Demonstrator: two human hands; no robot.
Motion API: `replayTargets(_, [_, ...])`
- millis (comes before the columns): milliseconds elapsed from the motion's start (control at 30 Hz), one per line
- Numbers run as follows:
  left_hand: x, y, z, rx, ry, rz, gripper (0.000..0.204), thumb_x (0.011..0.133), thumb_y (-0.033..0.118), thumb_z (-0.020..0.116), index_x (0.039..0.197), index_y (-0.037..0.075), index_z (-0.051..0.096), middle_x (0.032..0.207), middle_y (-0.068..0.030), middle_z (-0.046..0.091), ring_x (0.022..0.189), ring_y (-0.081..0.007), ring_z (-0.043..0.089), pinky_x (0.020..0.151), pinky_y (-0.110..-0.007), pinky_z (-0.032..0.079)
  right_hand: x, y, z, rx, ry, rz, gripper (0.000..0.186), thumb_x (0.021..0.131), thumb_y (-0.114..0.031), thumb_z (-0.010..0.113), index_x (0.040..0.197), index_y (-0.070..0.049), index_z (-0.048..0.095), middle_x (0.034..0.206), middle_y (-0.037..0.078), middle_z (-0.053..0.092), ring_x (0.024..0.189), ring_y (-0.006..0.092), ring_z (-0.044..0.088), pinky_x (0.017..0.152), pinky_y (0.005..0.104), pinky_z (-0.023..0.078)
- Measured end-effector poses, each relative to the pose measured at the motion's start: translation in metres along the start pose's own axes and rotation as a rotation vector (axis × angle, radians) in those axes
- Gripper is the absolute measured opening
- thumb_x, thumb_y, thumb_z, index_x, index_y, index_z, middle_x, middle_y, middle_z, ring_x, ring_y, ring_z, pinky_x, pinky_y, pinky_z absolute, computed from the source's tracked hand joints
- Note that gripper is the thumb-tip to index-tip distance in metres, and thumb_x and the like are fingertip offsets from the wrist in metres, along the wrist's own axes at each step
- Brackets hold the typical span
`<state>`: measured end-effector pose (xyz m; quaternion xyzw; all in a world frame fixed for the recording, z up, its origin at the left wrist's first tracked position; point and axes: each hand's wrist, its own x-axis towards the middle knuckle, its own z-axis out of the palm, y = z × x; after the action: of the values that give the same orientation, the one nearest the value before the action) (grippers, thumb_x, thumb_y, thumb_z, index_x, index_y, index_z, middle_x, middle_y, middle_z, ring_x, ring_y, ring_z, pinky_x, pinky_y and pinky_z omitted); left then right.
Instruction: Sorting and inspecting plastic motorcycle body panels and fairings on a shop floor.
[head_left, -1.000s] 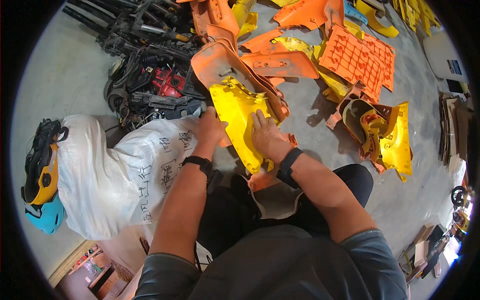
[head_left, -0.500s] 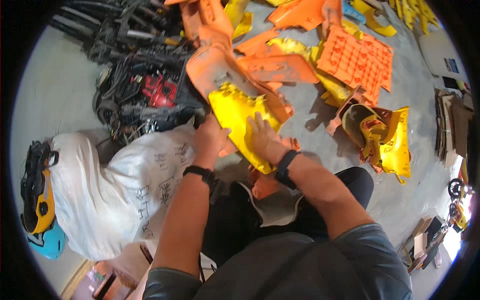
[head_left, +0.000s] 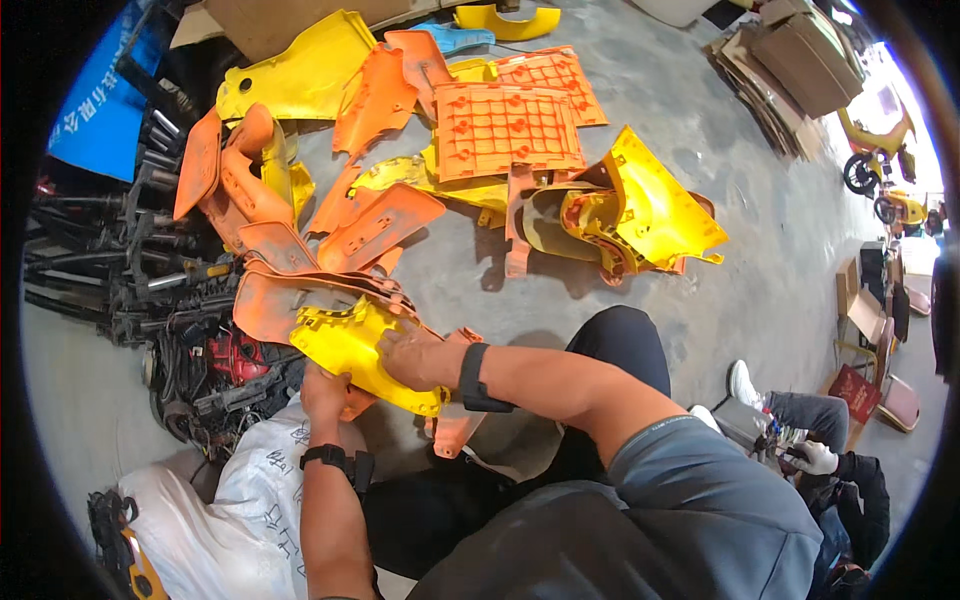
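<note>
A curved yellow plastic panel [head_left: 335, 340] with tabs along its edge lies over stacked, scuffed orange shells [head_left: 262, 305]. My left hand [head_left: 325, 393] is closed on the panel's lower left edge, thumb against it. Spread over the panel's right part, my right hand [head_left: 410, 355] rests with its fingers slightly bent. An orange piece [head_left: 458, 435] pokes out beneath the panel's right end, and a white woven sack [head_left: 235, 480] lies beside my left forearm.
Orange and yellow panels [head_left: 505, 135] cover the floor ahead. Black metal parts [head_left: 150, 280] pile at left. A co-worker's gloved hand [head_left: 815, 455] shows low at right, near folded cardboard, a box [head_left: 862, 310] and chairs. Flattened cartons [head_left: 775, 80] and yellow scooters [head_left: 885, 150] stand farther right.
The view has swung, shifting the panel and both hands down and left in the picture and bringing the co-worker into sight at right. Both hands remain on the yellow panel.
</note>
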<state>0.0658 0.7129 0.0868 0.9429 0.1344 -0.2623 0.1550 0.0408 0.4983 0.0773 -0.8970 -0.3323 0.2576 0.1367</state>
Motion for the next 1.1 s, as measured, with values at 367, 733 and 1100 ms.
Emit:
replayTargets(367, [-0.001,-0.011,-0.002,0.035,0.036,-0.022,0.057,0.067,0.028,0.08,0.113,0.002,0.058,0.109,-0.0204,0.065,0.103,-0.0369,0.063,0.088,-0.044,0.049,-0.091,0.082,-0.035,0.334,-0.08,0.316,0.035,0.085,-0.035,0.059,0.099,-0.004,0.068,0.088,0.018,0.068,0.086,0.0383,0.065,0.074,0.0478,0.05])
replayTargets(733, [0.008,-0.024,0.009,-0.224,0.106,0.013,0.043,0.068,0.022,0.08,0.099,-0.003,0.066,0.097,-0.0202,0.07,0.092,-0.0334,0.068,0.081,-0.041,0.05,-0.11,0.096,-0.053,0.401,0.071,0.382,0.039,0.089,-0.035,0.057,0.118,-0.009,0.063,0.109,0.016,0.067,0.103,0.0357,0.062,0.085,0.0517,0.045])
replayTargets(1100, [-0.006,-0.006,0.001,-0.195,0.172,0.007,0.045,0.071,0.024,0.079,0.105,-0.002,0.065,0.1,-0.0197,0.069,0.093,-0.0318,0.067,0.082,-0.039,0.05,-0.114,0.103,-0.057,0.332,0.056,0.502,0.039,0.09,-0.037,0.057,0.12,-0.013,0.062,0.113,0.014,0.066,0.109,0.0337,0.061,0.089,0.0613,0.037])
